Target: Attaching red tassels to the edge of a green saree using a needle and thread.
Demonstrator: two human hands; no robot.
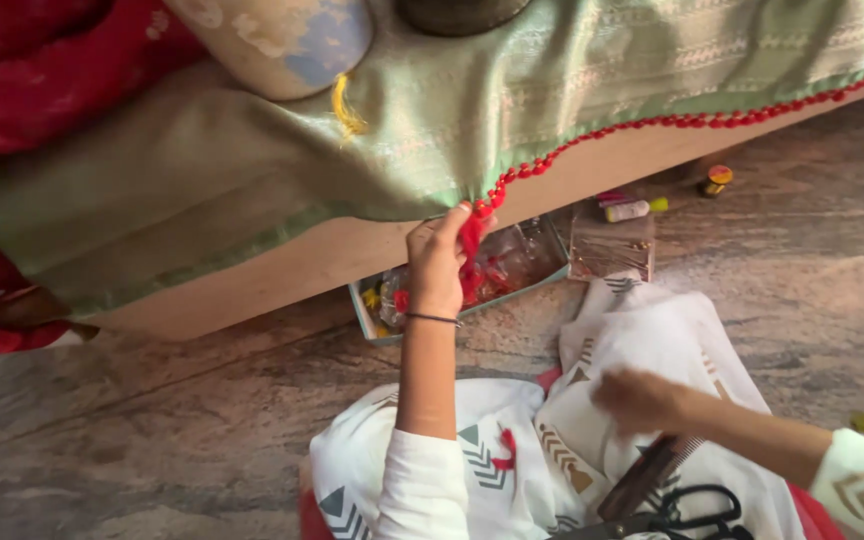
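My left hand (439, 262) is raised to the hanging edge of a green patterned cloth (372, 130) and pinches a bunch of red thread (472, 245) at the end of its red tassel trim (652, 122). A thin bangle sits on that wrist. My right hand (637, 400) is blurred, low over my lap in white printed clothing (642, 330); I cannot tell whether it holds anything. A brown comb (647, 475) and black scissors (692, 510) lie on my lap just below it. A scrap of red thread (505, 450) rests on my left knee.
A shallow teal tray (372, 325) with clear wrappers and red bits sits on the stone floor under the wooden ledge (282, 270). Beside it lie a brown packet (610, 245), a small tube (630, 209) and a tiny bottle (717, 180). Red fabric (22, 90) lies at left.
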